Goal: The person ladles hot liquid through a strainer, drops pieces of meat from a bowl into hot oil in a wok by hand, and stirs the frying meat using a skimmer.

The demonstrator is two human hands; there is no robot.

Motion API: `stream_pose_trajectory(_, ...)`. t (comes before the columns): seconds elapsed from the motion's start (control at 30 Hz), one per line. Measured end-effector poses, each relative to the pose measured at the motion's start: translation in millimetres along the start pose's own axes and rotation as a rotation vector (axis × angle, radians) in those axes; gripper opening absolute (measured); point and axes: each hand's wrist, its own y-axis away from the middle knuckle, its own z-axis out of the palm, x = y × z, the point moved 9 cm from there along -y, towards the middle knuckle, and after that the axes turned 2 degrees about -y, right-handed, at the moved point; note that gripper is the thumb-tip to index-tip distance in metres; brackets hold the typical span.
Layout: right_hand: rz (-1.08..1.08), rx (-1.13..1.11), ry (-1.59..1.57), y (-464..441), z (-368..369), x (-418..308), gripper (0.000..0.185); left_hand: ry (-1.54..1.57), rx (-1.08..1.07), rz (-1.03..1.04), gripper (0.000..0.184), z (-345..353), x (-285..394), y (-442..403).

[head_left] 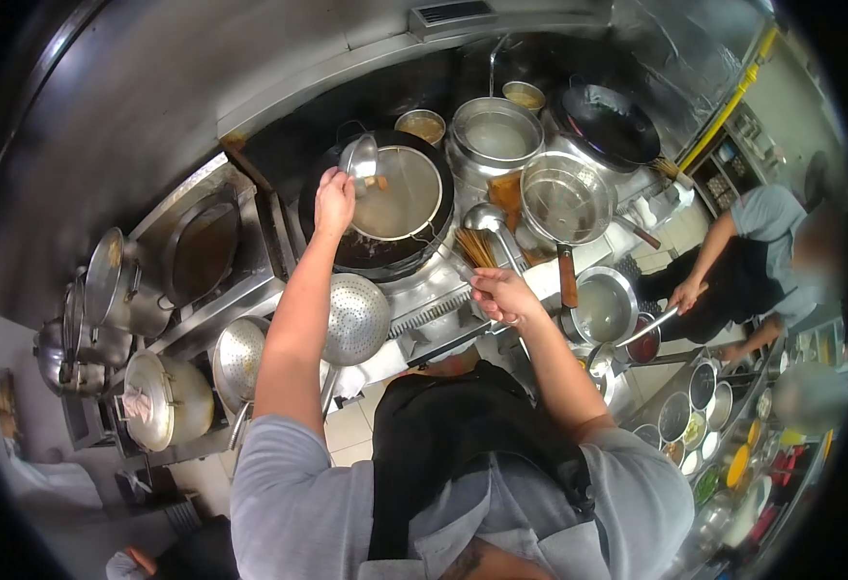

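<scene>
My left hand is over the wok with its fingers closed at the edge of a small shiny metal bowl. Whether that bowl has a handle is hidden. Below it, a round fine-mesh strainer lies across the wok, its mesh pale and cloudy. A small brown piece shows near the strainer's upper left. My right hand grips the strainer's thin handle, which runs down to the right from the rim. Beside that hand are a bamboo brush and a ladle.
A deep wire basket rests right of the wok, near a pot and a second wok. Perforated skimmers and a lidded pot stand left. At the right, a co-worker holds a long-handled ladle.
</scene>
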Motion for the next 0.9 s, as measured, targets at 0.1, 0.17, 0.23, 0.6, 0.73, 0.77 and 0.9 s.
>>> stream_pose_trajectory(0.1,0.029,-0.011,-0.009,-4,3,2,0.016,-0.037,-0.032,-0.043,0.023,-4,3,-5)
stream_pose_trajectory(0.17,0.054,0.013,-0.065,-4,2,1,0.010,-0.054,-0.006,-0.068,0.023,-18,6,-6)
stream_pose_trajectory(0.23,0.076,-0.013,-0.076,-11,5,0,0.009,-0.049,0.062,-0.072,0.024,-37,6,-4)
stream_pose_trajectory(0.6,0.063,-0.121,-0.217,-137,33,-1,0.005,0.592,0.252,-0.504,0.032,-113,-31,131)
stream_pose_trajectory(0.73,0.160,-0.106,-0.321,-160,46,8,0.007,0.669,0.252,-0.644,0.031,-126,-20,207)
stream_pose_trajectory(0.77,0.183,-0.118,-0.343,-164,49,11,0.007,0.726,0.255,-0.688,0.031,-127,-19,225)
stream_pose_trajectory(0.9,0.181,-0.115,-0.287,-160,72,10,0.010,0.596,0.242,-0.833,0.034,-140,-13,282)
